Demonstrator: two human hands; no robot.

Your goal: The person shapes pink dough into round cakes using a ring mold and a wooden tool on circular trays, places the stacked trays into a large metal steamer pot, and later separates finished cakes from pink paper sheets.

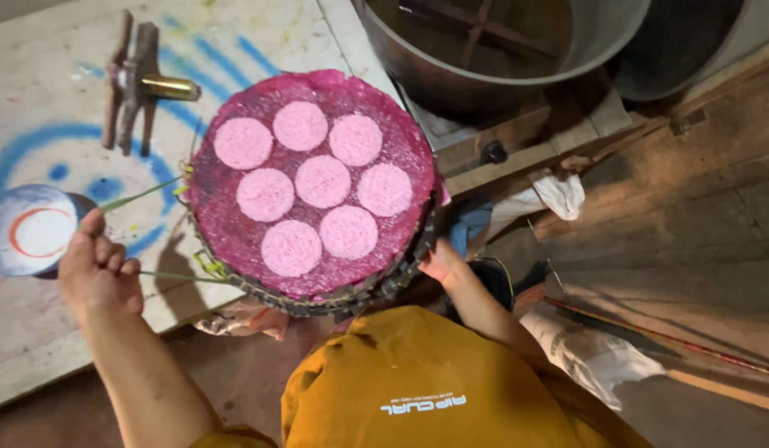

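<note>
A round stack of woven trays (364,292) sits in front of me, its top covered in magenta paste with several pale pink round discs (322,181) on it. My right hand (441,264) grips the stack's rim at its lower right edge. My left hand (96,267) is closed on thin green strings (142,194) that run from the stack's left side. The orange shirt I wear fills the bottom of the view.
A white board (44,99) with blue paint marks lies at left, bearing a round white lid (29,230) and a wooden and brass tool (144,83). Large metal basins (501,41) stand at the top right. Wooden planks and cloth scraps (563,195) lie to the right.
</note>
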